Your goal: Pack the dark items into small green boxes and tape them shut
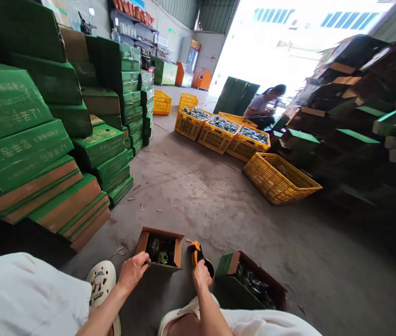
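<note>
An open cardboard box (178, 252) stands on the floor before me, with dark, shiny wrapped items and one greenish round item (163, 257) inside. My left hand (134, 271) is closed at the box's near left corner, its fingers pinched on the edge. In my right hand (202, 274), wrapped round its handle, is an orange and black tape dispenser (196, 254), held just to the right of that box. Further right, close to my right knee, is a second open green box (225, 268) with shiny plastic-wrapped items in it.
Green cartons (19, 149) are stacked high on the left, and more boxes (352, 116) are piled on the right. Yellow crates (215, 140) with wrapped items stand ahead, near a tilted yellow crate (271, 184). A seated person (259, 107) is behind them. Cardboard scraps lie on the floor.
</note>
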Demonstrator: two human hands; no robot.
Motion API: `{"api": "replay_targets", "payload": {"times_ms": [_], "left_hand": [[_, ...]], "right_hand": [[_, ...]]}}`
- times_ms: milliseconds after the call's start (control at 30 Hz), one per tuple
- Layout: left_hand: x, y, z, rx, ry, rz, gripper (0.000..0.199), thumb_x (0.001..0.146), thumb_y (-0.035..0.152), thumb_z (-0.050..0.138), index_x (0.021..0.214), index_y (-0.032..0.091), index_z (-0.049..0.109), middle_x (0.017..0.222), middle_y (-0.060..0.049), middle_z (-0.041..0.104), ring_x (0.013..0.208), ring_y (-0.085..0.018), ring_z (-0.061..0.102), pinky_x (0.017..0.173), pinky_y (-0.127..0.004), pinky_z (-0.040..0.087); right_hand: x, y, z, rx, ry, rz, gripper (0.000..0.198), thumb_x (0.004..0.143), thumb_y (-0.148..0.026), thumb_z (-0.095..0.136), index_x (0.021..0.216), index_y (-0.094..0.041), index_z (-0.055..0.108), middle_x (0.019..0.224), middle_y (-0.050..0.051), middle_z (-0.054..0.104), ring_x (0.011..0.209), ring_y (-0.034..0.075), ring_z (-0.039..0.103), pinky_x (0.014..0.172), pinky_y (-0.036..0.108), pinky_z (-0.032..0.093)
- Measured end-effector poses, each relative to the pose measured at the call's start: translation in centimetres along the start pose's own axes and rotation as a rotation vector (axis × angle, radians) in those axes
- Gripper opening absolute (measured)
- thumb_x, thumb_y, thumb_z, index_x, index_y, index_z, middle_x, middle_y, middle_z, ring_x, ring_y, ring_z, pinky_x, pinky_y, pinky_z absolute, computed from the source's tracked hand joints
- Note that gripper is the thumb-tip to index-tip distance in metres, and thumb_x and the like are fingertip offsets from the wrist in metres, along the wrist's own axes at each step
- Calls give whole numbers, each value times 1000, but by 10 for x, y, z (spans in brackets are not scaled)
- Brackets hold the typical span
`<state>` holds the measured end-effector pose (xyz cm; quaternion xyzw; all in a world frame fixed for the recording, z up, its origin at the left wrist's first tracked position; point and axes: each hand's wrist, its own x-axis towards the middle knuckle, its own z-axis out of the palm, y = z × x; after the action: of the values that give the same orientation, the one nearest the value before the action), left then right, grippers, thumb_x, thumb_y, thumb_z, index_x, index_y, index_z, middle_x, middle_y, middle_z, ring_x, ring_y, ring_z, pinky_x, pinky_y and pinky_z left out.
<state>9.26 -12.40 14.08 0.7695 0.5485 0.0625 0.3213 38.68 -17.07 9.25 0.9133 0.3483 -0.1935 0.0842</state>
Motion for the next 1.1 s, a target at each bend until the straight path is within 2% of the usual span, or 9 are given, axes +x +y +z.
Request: {"api": "replay_targets", "payload": {"times_ms": [133, 233, 333, 400, 533, 733, 900, 1000, 1100], "left_hand": [[0, -10, -7, -84, -156, -106, 19, 91, 24, 62, 104, 27, 75, 105, 0, 79, 97, -18, 74, 78, -22, 46], [16, -15, -31, -145, -138, -168, 24, 95, 33, 55, 104, 26, 76, 96, -2, 80, 87, -19, 75, 78, -24, 48], [30, -17, -35, -133, 77, -242, 38, 96, 41, 55, 125, 21, 69, 116, -9, 77, 108, -24, 72, 90, -29, 49], [35, -18, -23, -115, 135, -266, 60, 90, 38, 65, 145, 16, 54, 133, -15, 69, 123, -27, 66, 98, -32, 49], [39, -25, -2, -139, 110, -258, 71, 84, 16, 63, 152, 13, 46, 142, -18, 63, 128, -26, 63, 106, -33, 47], [44, -39, -12, -296, 126, -258, 73, 79, 10, 64, 150, 13, 49, 138, -14, 69, 126, -24, 66, 109, -32, 47], [48, -45, -11, -396, 114, -303, 75, 79, 10, 65, 151, 13, 49, 129, -14, 74, 119, -24, 70, 105, -32, 50], [50, -45, -8, -412, 119, -294, 76, 77, 9, 67, 150, 14, 50, 129, -14, 74, 121, -24, 69, 106, -33, 49], [50, -43, -9, -441, 112, -303, 76, 77, 7, 65, 151, 13, 49, 128, -14, 74, 118, -23, 70, 104, -32, 50]], "right_hand": [[-5, -19, -18, 98, 189, -82, 33, 102, -24, 39, 111, -15, 69, 116, 19, 74, 108, 26, 70, 83, 32, 47], [-11, -54, -49, 297, 263, -312, 40, 104, -35, 39, 91, -17, 72, 97, 12, 77, 90, 21, 70, 74, 26, 44], [-28, -101, -60, 365, 76, -601, 42, 102, -42, 45, 82, -17, 73, 82, 7, 76, 77, 19, 69, 69, 25, 43], [-45, -129, -49, 270, -87, -685, 28, 91, -40, 66, 102, -16, 74, 94, 10, 78, 85, 22, 72, 70, 25, 44], [-68, -155, -11, 73, -84, -568, 60, 88, -40, 74, 140, -15, 56, 121, 20, 74, 109, 30, 71, 83, 32, 49], [-58, -139, -18, 209, -11, -568, 19, 99, -23, 54, 108, -22, 70, 109, 8, 78, 107, 22, 70, 87, 26, 47], [-57, -145, -30, 290, -46, -588, 28, 99, -29, 55, 124, -25, 66, 113, 7, 76, 105, 22, 71, 86, 28, 49], [-65, -154, -17, 126, -95, -654, 56, 87, -37, 75, 140, -28, 59, 124, 12, 73, 117, 30, 66, 90, 34, 50], [-62, -152, -11, 140, -33, -676, 47, 88, -23, 70, 134, -27, 67, 124, 11, 74, 122, 27, 65, 98, 33, 48]]}}
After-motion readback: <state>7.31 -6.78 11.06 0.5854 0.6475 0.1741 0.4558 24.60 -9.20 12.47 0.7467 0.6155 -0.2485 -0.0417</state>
